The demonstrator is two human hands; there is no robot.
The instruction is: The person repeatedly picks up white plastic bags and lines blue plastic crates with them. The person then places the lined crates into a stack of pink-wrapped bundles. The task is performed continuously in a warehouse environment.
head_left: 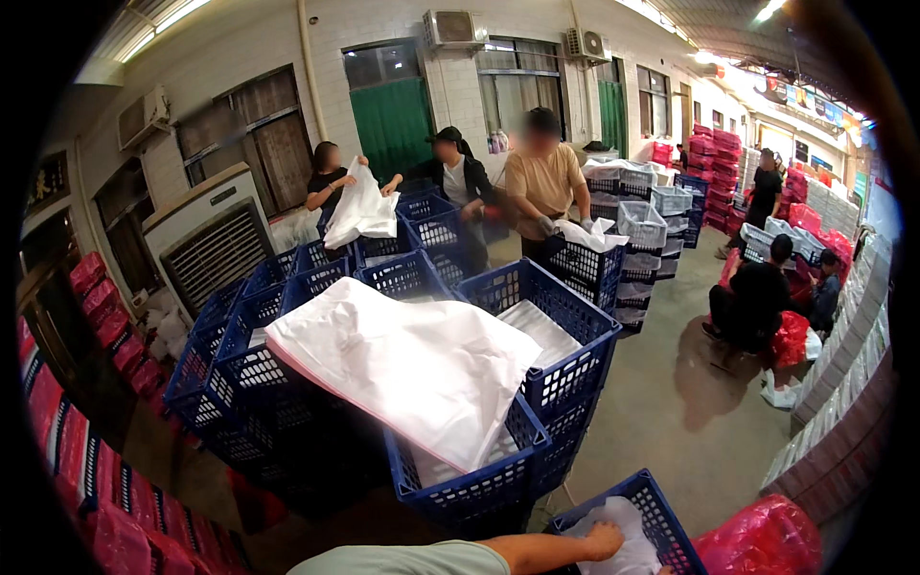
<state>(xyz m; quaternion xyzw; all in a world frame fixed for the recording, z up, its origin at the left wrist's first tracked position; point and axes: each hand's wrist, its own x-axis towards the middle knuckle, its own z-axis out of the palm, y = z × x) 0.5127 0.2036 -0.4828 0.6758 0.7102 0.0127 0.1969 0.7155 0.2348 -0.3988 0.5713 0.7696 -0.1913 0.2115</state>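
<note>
My left hand (604, 541) reaches in from the lower edge, its fingers closed on a white plastic bag (628, 522). The bag lies inside a blue plastic crate (656, 500) at the bottom right of the view. At the very bottom edge, only a sliver of my right hand (665, 570) shows beside the bag; its fingers are hidden. A large white plastic sheet (407, 355) is draped over the stacked blue crates (470, 503) in front of me, apart from my hands. White material is visible inside some of those crates.
Beside my crate sits a pink plastic bundle (762, 541). Pink-wrapped stacks (105, 470) line the left side, white stacked packs (843, 355) the right. Across the crates, one person holds up a white bag (364, 206); another handles a bag over a crate (585, 264). Others crouch at right.
</note>
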